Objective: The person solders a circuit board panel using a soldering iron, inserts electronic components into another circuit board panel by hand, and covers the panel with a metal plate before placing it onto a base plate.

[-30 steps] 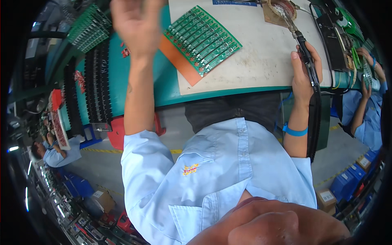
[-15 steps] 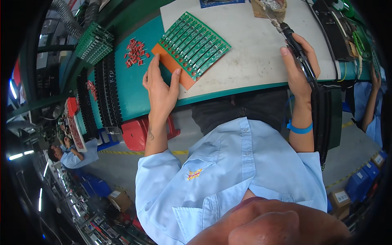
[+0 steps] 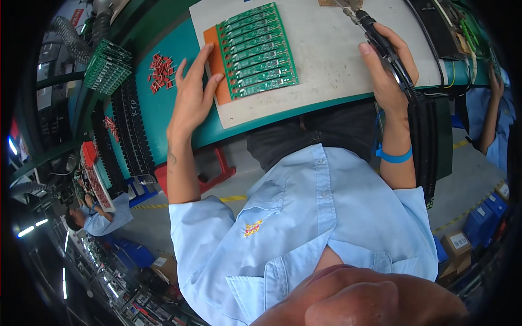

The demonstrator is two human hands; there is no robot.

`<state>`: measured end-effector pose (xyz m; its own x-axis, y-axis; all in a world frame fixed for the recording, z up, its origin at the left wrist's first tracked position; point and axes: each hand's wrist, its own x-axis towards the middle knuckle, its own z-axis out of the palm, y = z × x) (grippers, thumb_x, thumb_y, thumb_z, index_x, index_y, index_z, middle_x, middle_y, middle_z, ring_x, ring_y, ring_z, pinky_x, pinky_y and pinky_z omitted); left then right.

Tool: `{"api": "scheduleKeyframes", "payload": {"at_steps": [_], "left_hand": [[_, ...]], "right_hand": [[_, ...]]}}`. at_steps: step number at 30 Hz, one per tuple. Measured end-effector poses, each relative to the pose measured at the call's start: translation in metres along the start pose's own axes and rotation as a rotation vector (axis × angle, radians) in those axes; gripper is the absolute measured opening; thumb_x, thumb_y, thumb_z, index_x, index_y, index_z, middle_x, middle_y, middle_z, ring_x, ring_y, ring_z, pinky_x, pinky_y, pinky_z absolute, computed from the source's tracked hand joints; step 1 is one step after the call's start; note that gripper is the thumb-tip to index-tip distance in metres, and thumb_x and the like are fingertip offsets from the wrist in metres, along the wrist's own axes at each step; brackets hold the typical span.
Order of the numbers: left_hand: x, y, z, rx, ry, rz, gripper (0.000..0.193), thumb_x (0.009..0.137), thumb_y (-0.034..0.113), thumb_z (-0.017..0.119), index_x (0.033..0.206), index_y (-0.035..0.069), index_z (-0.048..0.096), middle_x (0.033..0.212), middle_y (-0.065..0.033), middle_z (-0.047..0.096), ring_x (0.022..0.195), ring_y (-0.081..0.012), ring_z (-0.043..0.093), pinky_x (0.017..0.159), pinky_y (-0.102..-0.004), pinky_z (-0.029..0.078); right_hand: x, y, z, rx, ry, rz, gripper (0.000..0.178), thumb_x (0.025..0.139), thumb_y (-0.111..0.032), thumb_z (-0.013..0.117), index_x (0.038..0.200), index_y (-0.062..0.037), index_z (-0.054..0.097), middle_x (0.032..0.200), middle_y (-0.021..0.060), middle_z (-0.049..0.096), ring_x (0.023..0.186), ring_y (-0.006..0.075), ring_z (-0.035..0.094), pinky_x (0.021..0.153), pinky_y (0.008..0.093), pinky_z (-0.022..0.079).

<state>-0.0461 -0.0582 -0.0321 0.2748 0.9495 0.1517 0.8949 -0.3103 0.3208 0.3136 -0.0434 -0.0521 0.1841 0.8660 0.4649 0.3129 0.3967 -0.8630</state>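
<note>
A panel of joined green circuit boards (image 3: 258, 54) lies on an orange board (image 3: 217, 57) on the white sheet (image 3: 337, 65). At the orange board's left edge is my left hand (image 3: 190, 95), thumb and fingers stretched apart, the fingertips at or over that edge; it grips nothing. My right hand (image 3: 396, 81) is closed round the black handle of a soldering iron (image 3: 380, 41), with black cables trailing from its lower end. The iron's metal tip points up toward a small brown box (image 3: 328, 2) at the upper edge, which is mostly cut off.
Red two-legged components (image 3: 161, 73) lie in a pile on the green tabletop (image 3: 176, 54). Farther left are black slotted strips (image 3: 130, 125) and a stack of green boards (image 3: 107, 68). A red stool (image 3: 224, 168) stands below. Co-workers sit left (image 3: 103, 217) and right (image 3: 492, 125).
The panel and orange board have turned clockwise to lie nearly straight. My left hand has moved with the orange edge. The soldering iron has shifted slightly up and left in view.
</note>
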Motion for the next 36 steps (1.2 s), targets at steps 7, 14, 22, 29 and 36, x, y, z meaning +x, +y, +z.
{"api": "scheduleKeyframes", "payload": {"at_steps": [7, 14, 22, 29, 36], "left_hand": [[0.032, -0.005, -0.015, -0.278, -0.008, 0.023, 0.048, 0.095, 0.017, 0.064, 0.141, 0.006, 0.053, 0.137, -0.0100, 0.061, 0.118, -0.0257, 0.061, 0.118, -0.0468, 0.024], [0.095, 0.004, -0.018, -0.328, 0.185, 0.099, 0.039, 0.091, 0.013, 0.065, 0.128, 0.001, 0.059, 0.118, -0.0133, 0.067, 0.108, -0.0295, 0.063, 0.098, -0.0355, 0.046], [0.091, -0.003, 0.013, -0.318, 0.344, 0.074, 0.035, 0.090, 0.018, 0.066, 0.118, -0.002, 0.064, 0.111, -0.0146, 0.070, 0.096, -0.0320, 0.065, 0.088, -0.0366, 0.050], [0.086, 0.007, 0.020, -0.354, 0.138, -0.026, 0.036, 0.087, 0.019, 0.069, 0.116, -0.003, 0.065, 0.108, -0.0157, 0.070, 0.093, -0.0312, 0.065, 0.086, -0.0364, 0.051], [0.084, 0.016, 0.014, -0.386, 0.093, -0.105, 0.038, 0.086, 0.019, 0.070, 0.117, -0.003, 0.065, 0.106, -0.0155, 0.071, 0.092, -0.0300, 0.065, 0.086, -0.0362, 0.051]], "right_hand": [[0.001, -0.001, 0.002, -0.022, 0.027, -0.017, 0.035, 0.088, -0.008, 0.074, 0.122, -0.0010, 0.065, 0.103, 0.0105, 0.072, 0.087, 0.0155, 0.067, 0.081, 0.0252, 0.054], [-0.009, 0.010, -0.017, 0.109, -0.069, -0.050, 0.031, 0.089, -0.011, 0.068, 0.118, -0.0012, 0.067, 0.100, 0.0096, 0.071, 0.083, 0.0155, 0.066, 0.076, 0.0247, 0.051], [-0.061, -0.061, -0.032, 0.263, -0.435, 0.033, 0.043, 0.077, -0.009, 0.073, 0.117, 0.0048, 0.067, 0.103, 0.0171, 0.070, 0.075, 0.0214, 0.062, 0.072, 0.0277, 0.050], [-0.061, -0.060, -0.017, 0.140, -0.500, 0.024, 0.043, 0.071, -0.001, 0.076, 0.113, 0.0050, 0.068, 0.089, 0.0135, 0.070, 0.069, 0.0185, 0.057, 0.065, 0.0260, 0.046], [-0.062, -0.056, -0.013, 0.159, -0.486, 0.074, 0.042, 0.071, 0.002, 0.075, 0.112, 0.0048, 0.069, 0.084, 0.0110, 0.069, 0.064, 0.0159, 0.053, 0.061, 0.0247, 0.042]]}}
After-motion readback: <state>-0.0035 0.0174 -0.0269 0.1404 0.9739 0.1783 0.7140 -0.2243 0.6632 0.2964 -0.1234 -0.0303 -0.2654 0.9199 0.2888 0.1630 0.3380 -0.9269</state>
